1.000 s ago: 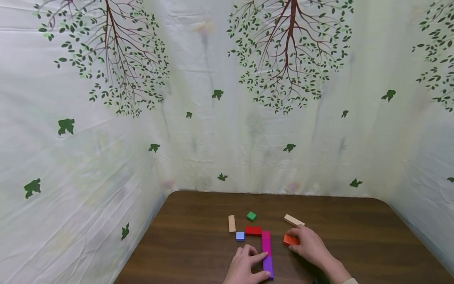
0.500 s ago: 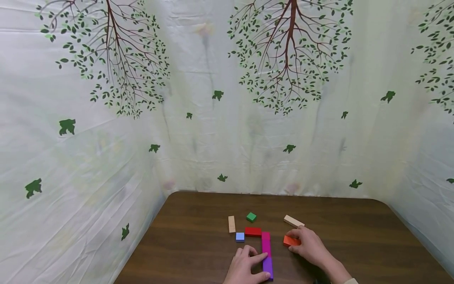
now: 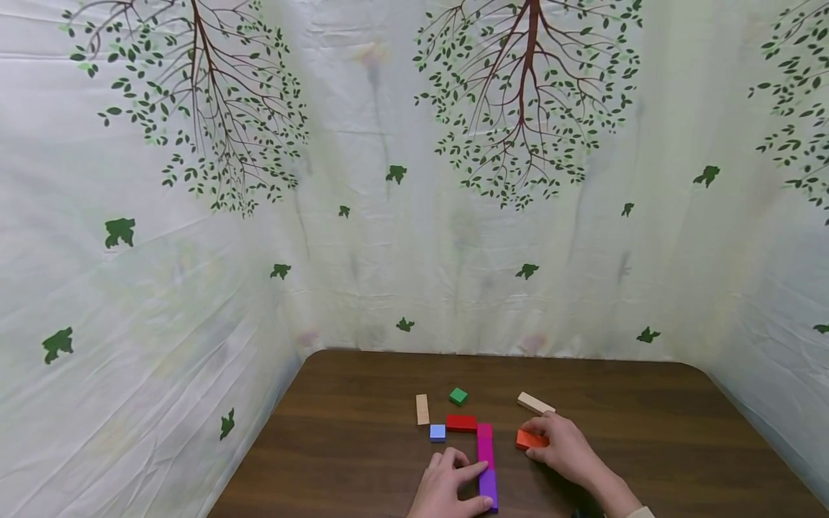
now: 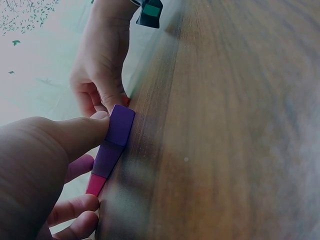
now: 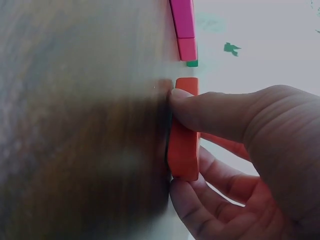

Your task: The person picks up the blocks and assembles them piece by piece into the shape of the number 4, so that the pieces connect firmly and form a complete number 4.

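My left hand [image 3: 445,488] pinches a purple block [image 3: 488,491], with the thumb at its near end and the index finger where it meets a magenta block [image 3: 485,453]. In the left wrist view the thumb lies against the side of the purple block [image 4: 116,131]. Off the magenta block's far end, a red block [image 3: 462,424] extends to the left. To the right, my right hand [image 3: 570,450] holds an orange block [image 3: 529,439] on the table. The right wrist view has the thumb on one face of the orange block [image 5: 184,150] and fingers curled at its end.
A light blue block [image 3: 437,433] sits by the red block's left end. Behind are a tan block [image 3: 422,410] and a green block [image 3: 458,396]. Another tan block [image 3: 535,403] lies beyond my right hand. The brown table [image 3: 350,446] meets a tree-printed curtain [image 3: 363,288].
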Action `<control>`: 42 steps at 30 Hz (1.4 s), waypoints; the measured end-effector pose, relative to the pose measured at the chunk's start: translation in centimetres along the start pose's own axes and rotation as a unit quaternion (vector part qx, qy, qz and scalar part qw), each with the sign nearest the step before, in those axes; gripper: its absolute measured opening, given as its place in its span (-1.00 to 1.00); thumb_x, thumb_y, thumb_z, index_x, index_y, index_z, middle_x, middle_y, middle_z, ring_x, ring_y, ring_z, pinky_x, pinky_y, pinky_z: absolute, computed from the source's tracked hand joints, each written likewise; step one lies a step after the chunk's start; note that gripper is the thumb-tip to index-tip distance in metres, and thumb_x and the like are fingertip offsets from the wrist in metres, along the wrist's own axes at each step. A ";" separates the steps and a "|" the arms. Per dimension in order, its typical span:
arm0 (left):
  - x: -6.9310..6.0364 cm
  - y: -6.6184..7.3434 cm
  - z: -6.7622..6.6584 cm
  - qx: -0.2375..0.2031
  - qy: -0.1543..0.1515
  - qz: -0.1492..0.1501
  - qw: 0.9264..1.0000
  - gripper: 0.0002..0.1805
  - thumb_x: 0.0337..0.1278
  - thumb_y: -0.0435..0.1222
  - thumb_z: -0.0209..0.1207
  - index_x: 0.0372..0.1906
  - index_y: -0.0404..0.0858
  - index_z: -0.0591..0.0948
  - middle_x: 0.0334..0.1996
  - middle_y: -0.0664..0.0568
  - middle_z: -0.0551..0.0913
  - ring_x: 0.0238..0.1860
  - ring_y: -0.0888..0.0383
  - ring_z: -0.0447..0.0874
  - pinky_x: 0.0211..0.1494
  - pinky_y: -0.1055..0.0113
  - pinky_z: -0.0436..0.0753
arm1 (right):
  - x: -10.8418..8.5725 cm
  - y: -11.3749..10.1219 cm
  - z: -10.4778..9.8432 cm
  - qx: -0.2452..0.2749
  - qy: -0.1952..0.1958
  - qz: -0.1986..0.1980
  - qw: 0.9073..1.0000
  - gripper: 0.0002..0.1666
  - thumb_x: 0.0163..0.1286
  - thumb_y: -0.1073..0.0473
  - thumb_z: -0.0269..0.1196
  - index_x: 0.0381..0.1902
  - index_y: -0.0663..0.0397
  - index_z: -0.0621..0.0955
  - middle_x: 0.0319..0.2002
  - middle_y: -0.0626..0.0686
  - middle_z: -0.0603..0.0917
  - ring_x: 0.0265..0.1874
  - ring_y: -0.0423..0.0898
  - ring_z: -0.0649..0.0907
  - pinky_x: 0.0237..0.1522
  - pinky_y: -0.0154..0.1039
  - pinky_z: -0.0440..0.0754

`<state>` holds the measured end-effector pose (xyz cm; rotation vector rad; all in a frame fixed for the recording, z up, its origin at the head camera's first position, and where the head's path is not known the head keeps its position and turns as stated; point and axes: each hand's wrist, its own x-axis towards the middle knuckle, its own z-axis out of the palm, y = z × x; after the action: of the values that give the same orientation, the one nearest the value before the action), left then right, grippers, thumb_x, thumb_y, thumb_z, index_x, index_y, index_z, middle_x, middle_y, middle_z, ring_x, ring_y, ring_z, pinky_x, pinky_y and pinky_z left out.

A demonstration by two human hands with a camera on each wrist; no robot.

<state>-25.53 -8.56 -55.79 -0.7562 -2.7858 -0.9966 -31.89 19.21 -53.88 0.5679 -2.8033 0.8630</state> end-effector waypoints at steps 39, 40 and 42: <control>0.1 0.3 -0.4 -0.015 -0.027 -0.026 0.999 -0.38 0.08 0.20 0.34 0.26 0.11 0.65 -0.10 0.29 0.36 -0.17 0.25 0.22 -0.18 0.33 0.31 | 2.4 -2.9 0.8 -0.003 0.024 -0.019 1.000 -0.63 0.01 0.23 0.59 -0.19 -0.16 0.75 -0.31 -0.19 0.56 -0.35 -0.21 0.56 -0.26 -0.16 0.55; 0.1 0.3 -0.4 -0.015 -0.027 -0.027 0.999 -0.38 0.08 0.20 0.34 0.26 0.11 0.65 -0.10 0.29 0.36 -0.17 0.25 0.22 -0.18 0.32 0.31 | 2.5 -2.9 0.9 -0.003 0.022 -0.022 1.000 -0.63 0.02 0.23 0.59 -0.19 -0.14 0.75 -0.30 -0.18 0.57 -0.35 -0.21 0.56 -0.26 -0.16 0.55; 0.1 0.3 -0.4 -0.016 -0.028 -0.027 0.999 -0.38 0.08 0.21 0.34 0.26 0.11 0.65 -0.10 0.29 0.36 -0.16 0.25 0.21 -0.18 0.32 0.31 | 2.6 -3.0 1.1 -0.002 0.017 -0.026 1.000 -0.64 0.02 0.24 0.58 -0.19 -0.12 0.75 -0.29 -0.17 0.57 -0.35 -0.20 0.56 -0.26 -0.15 0.55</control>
<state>-25.48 -8.57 -55.23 -0.7260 -2.8590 -1.0468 -33.09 15.47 -52.58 0.6173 -2.7457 0.8498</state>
